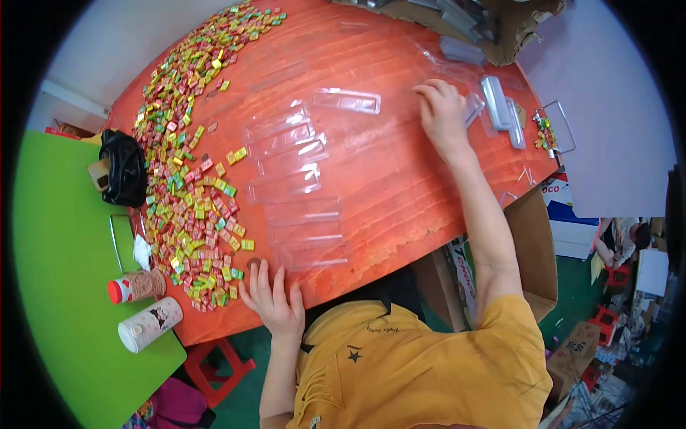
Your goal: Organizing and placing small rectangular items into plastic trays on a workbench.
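My left hand (275, 304) rests at the table's near edge with its fingers spread, close to the lower end of a candy heap and a row of trays. Small wrapped candies (207, 229) in yellow, red, pink and green form that long heap. Clear shallow plastic trays (286, 182) lie in a column on the table, with a single clear tray (348, 101) apart from them. My right hand (444, 118) is stretched over the right part of the table, fingers loosely curved and apart, nothing visible in them. Just right of it lie stacked clear trays (494, 104).
An orange-red table (400, 193) carries everything. A cardboard box (507, 36) of trays stands at the far right. At left are a black bag (123, 168), a red-lidded jar (137, 286) and a white tumbler (150, 325). An open carton (532, 247) sits below the right edge.
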`<state>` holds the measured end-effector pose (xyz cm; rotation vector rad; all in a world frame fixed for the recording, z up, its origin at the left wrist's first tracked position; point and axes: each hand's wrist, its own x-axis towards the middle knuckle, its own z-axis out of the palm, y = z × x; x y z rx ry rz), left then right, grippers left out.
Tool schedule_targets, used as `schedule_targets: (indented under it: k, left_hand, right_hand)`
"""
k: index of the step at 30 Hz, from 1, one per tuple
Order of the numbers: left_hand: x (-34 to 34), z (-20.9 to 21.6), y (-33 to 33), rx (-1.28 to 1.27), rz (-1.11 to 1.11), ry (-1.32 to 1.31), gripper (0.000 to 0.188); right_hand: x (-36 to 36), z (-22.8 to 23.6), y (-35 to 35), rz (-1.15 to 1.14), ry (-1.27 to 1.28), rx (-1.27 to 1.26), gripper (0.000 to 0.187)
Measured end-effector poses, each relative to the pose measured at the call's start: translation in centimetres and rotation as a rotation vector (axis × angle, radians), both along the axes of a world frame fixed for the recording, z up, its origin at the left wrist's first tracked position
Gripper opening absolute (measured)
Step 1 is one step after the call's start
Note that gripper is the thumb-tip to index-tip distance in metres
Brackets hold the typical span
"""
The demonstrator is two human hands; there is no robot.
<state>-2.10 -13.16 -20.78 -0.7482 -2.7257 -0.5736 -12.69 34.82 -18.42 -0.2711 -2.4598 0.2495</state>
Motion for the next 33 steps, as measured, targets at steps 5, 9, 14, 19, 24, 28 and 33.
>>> schedule_targets:
  k: [5, 9, 14, 19, 24, 28, 33]
  left_hand:
    - [0.8, 1.9, 2.2, 0.075, -0.146, 0.046, 0.035]
    - [0.5, 3.3, 7.6, 0.165, -0.427, 0.063, 0.044]
    - [0.5, 3.2, 14.1, 0.192, -0.536, -0.06, 0.065]
    - [0.7, 1.8, 16.7, 0.135, -0.556, -0.088, 0.083]
    - [0.8, -0.3, 18.5, 0.027, -0.515, -0.066, 0.08]
    - [1.0, 0.2, 18.2, 0.009, -0.478, -0.035, 0.075]
    - [0.8, 0.4, 18.3, -0.037, -0.459, -0.032, 0.075]
  right_hand:
    - [7.9, 2.0, -5.8, 0.088, 0.01, 0.119, 0.023]
    - [12.6, 0.8, -9.9, 0.153, -0.129, 0.203, 0.024]
    - [15.8, 0.3, -14.5, 0.232, -0.255, 0.054, 0.033]
    - [15.5, 1.5, -11.7, 0.264, -0.155, -0.108, 0.031]
    - [9.9, -0.8, -5.0, -0.106, -0.136, 0.027, 0.023]
    - [9.0, -1.6, -3.3, -0.171, -0.316, 0.233, 0.018]
    - [12.2, 0.6, -6.4, -0.041, -0.183, 0.141, 0.012]
